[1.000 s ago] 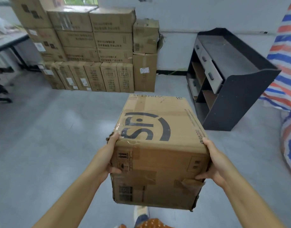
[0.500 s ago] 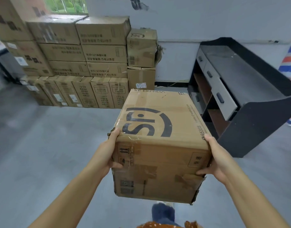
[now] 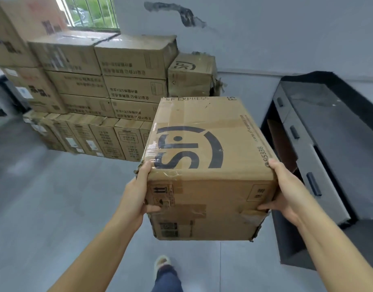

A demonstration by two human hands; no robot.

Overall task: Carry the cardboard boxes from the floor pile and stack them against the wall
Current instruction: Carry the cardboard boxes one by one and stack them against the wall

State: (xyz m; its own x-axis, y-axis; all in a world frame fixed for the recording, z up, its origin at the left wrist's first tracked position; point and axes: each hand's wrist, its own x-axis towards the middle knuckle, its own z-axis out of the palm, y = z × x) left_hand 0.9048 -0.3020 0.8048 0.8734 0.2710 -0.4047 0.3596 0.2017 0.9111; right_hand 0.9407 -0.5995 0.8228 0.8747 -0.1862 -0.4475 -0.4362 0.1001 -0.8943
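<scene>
I carry a brown cardboard box (image 3: 208,165) with a large black SF logo on its top, held in the air in front of me. My left hand (image 3: 137,192) grips its left near corner, thumb on the front face. On the opposite corner my right hand (image 3: 286,192) holds on, thumb pressed on the torn front edge. Ahead at the wall rises the stack of cardboard boxes (image 3: 118,81), several rows high. A smaller SF box (image 3: 191,77) sits on the stack's right end, just beyond the carried box.
A black desk with grey drawers (image 3: 320,148) stands close on the right against the wall. Grey floor (image 3: 54,207) stretches to the left and below me. My foot (image 3: 162,264) shows at the bottom. A barred window (image 3: 90,11) is above the stack.
I have walked toward the wall: the stack and the black desk have grown larger and closer. Both hands keep the same hold on the box.
</scene>
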